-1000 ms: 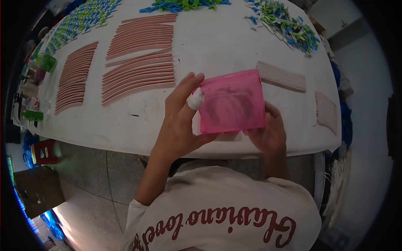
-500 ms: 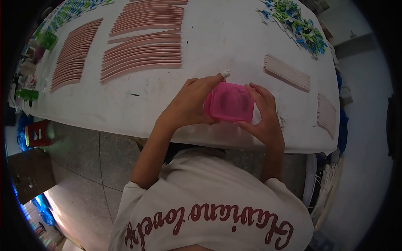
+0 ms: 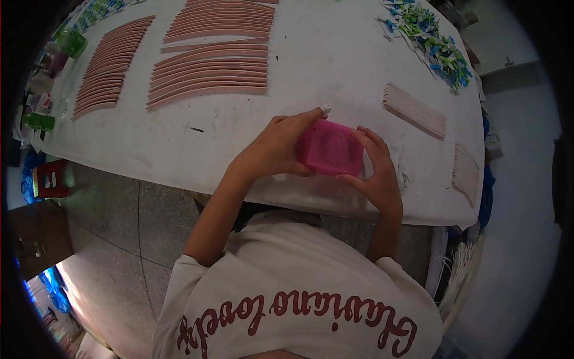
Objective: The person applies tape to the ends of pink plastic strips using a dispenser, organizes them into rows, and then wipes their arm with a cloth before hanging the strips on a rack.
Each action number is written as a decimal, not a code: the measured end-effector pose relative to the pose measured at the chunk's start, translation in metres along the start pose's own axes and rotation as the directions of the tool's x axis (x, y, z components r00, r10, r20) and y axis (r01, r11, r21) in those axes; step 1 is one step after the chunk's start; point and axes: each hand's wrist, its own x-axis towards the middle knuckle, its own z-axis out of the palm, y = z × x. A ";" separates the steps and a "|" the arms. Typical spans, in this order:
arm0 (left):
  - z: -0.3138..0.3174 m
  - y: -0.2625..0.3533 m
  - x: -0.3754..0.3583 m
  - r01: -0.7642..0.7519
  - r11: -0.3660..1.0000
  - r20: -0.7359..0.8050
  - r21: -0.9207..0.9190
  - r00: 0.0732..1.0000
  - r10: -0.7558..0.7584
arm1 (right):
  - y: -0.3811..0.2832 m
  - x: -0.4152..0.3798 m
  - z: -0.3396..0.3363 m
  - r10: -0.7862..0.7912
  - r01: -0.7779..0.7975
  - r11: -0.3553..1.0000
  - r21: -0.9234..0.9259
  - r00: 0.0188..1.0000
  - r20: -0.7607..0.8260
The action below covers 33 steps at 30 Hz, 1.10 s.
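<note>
A bright pink, slightly see-through plastic box [image 3: 335, 148] is held between both hands near the table's front edge. My left hand [image 3: 281, 143] grips its left side, with a white wrap on one fingertip at the box's upper edge. On the right side, my right hand [image 3: 378, 170] has its fingers at the upper corner and its thumb along the lower edge. A dark, rounded shape shows faintly through the box's face. Just right of my right hand lies a small crumpled clear piece [image 3: 402, 176] on the white table cover [image 3: 227, 137].
Rows of pink strips [image 3: 209, 69] lie at the back left, with another stack [image 3: 110, 69] farther left. Paler strip bundles [image 3: 414, 112] [image 3: 465, 173] rest at right. A blue, green and white pile [image 3: 427, 42] sits back right. A red stool [image 3: 51, 178] stands on the floor left.
The view has shifted slightly, so the table's contents sit a little differently in frame. Both hands keep their hold on the pink box, which is tilted slightly differently.
</note>
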 end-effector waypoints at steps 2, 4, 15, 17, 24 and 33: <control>0.002 -0.003 -0.001 -0.001 1.000 -0.006 -0.007 1.000 0.001 | 0.002 0.002 0.000 -0.004 0.002 0.993 0.114 1.000 0.014; 0.004 -0.006 -0.002 0.001 1.000 -0.016 -0.014 1.000 -0.001 | 0.009 0.004 0.002 -0.008 0.005 0.992 0.128 1.000 0.025; 0.007 -0.004 -0.004 -0.015 1.000 -0.058 0.005 0.998 0.015 | 0.008 -0.001 0.008 0.028 -0.028 0.987 0.159 1.000 0.004; 0.010 -0.007 -0.005 -0.018 0.998 -0.066 -0.054 0.998 0.015 | 0.005 -0.001 0.007 0.003 -0.004 0.994 0.113 1.000 0.001; 0.001 -0.003 -0.006 0.052 0.982 0.012 -0.184 0.999 -0.051 | 0.013 -0.011 0.029 0.013 0.009 0.971 0.238 0.996 -0.093; 0.012 -0.018 -0.016 -0.132 0.990 -0.172 -0.046 0.978 0.122 | 0.047 -0.095 0.053 -0.023 -0.246 0.905 -0.346 0.785 -0.619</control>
